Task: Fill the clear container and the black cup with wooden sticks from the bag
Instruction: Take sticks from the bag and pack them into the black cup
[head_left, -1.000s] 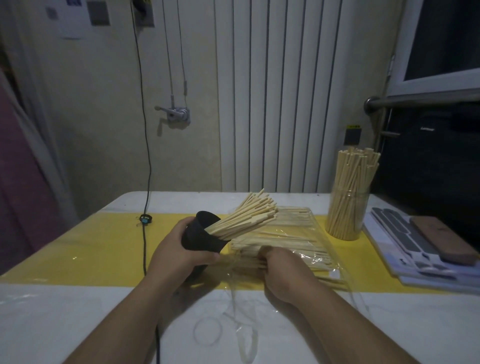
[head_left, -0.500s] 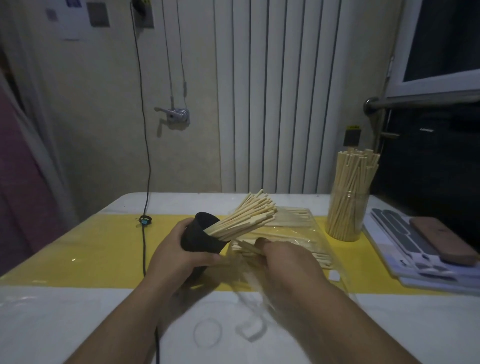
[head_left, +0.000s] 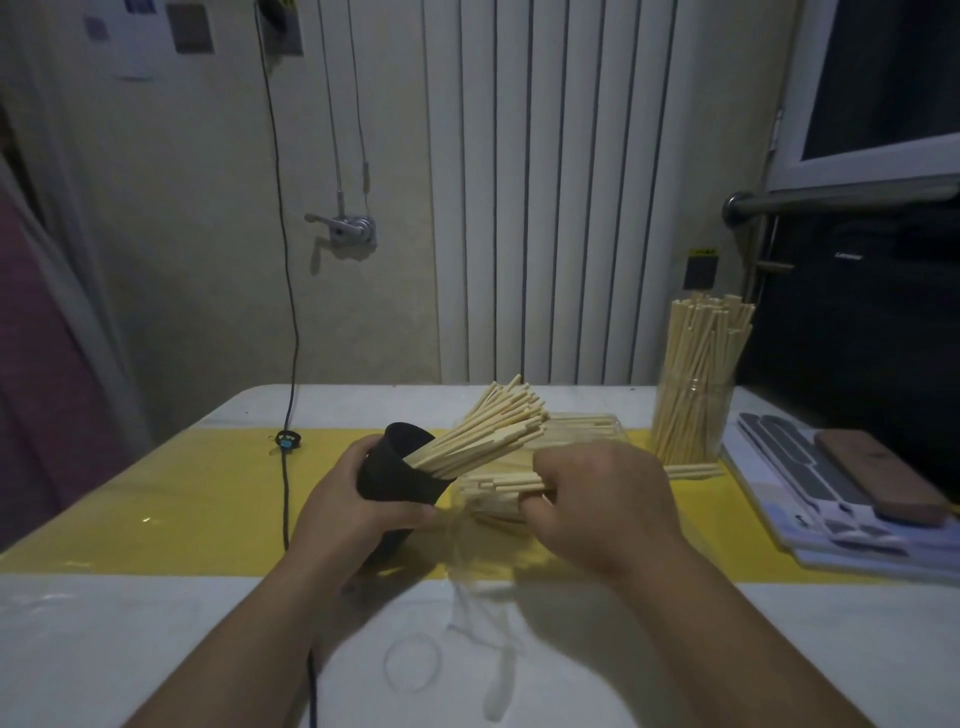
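Okay, status. Your left hand (head_left: 353, 501) grips the black cup (head_left: 395, 470), fingers wrapped under it and thumb on the near side. The cup is lifted off the table (head_left: 156, 512) and tilted, with its mouth facing up and to the right. It's partly loaded: a fan of wooden sticks (head_left: 491, 434) juts out of the mouth toward the upper right.

Your right hand (head_left: 597, 499) is curled round a second bundle of sticks (head_left: 501, 486). The bundle lies roughly level, with its left ends just beside the cup's lower wall and its right ends poking out past your knuckles. The clear bag (head_left: 478, 545) sits bunched under and around that hand. You can't tell from this angle whether the bundle is fully out of the plastic.

The clear container (head_left: 693, 423) stands upright at the right, well apart from the cup and packed with upright sticks well above its rim.

Other items: a black cable (head_left: 284, 499) runs down the wall and across the table left of your hands. A stack of printed sheets (head_left: 795, 483) sits at the far right with a brown block (head_left: 878, 483) on top.
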